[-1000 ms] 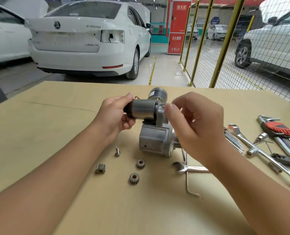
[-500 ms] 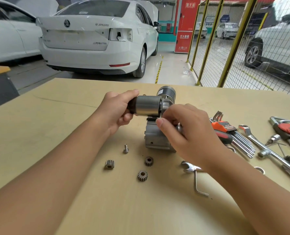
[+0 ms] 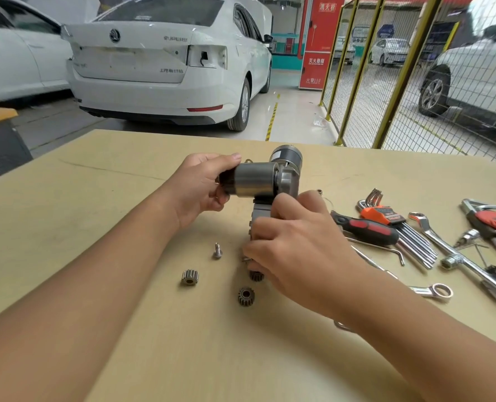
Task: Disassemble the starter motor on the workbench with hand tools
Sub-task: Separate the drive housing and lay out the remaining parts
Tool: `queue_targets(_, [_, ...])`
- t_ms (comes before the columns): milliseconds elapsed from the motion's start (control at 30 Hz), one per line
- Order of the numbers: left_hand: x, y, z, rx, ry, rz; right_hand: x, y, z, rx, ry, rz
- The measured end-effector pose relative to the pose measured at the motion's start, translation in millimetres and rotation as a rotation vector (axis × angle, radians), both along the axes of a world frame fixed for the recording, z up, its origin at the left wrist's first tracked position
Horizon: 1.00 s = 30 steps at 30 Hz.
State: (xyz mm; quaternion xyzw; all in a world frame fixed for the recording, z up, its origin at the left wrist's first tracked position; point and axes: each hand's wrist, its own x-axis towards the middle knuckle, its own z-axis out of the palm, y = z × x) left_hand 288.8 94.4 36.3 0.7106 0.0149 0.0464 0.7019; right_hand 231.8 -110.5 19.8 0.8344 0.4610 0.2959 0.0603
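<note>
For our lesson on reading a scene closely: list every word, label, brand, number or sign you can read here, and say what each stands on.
"SUPERB": boot lid of the white car, right of its round badge.
Chinese badge lower on that boot lid: too blurred to read.
Chinese signs on the red cabinet: too blurred to read, apart from what looks like "119" at the bottom.
Label on the hex key holder: too small.
Starter motor, other tools: no readable text.

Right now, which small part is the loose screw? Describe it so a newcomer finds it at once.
Start at the starter motor held upright mid-workbench by the left hand. Just below that hand, left of the right hand, lies the loose screw. Unlike the toothed pinion gears nearer the person, it is smooth and bright, with a round head and short shank.
</note>
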Motion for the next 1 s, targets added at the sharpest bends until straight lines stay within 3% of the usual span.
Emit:
queue_targets(100, [-2.3,1.1,0.4,0.033,-0.03,-0.052,2.3,-4.0,3.3,0.083,0.085,0.082])
queue_targets(267, [-4.5,3.2,-3.0,0.165,-0.139,-0.179,34.5,-41.6,24.4,0.557,0.362,0.183])
queue_targets(367, [-4.1,3.1,-6.5,0.329,-0.229,-0.189,47.1,-61.9,24.8,0.514,0.774,0.096])
queue_targets(433, [-2.3,2.7,-8.5,0.378,-0.291,-0.143,51.3,-64.6,18.4,0.428,0.925,0.055])
queue_targets(700, [-0.7,2.3,-13.2,0.39,-0.428,-0.106,54.4,-46.0,-2.9,0.463,0.798,0.058])
queue_targets(833, [-0.3,5.4,-14.3,0.402,-0.398,-0.093,57.0,-54.7,0.6,0.591,0.82,0.181])
queue_targets(1000, [5.2,27.4,-20.8,0.495,-0.327,-0.086,63.5,-70.0,5.9,0.642,0.802,0.138])
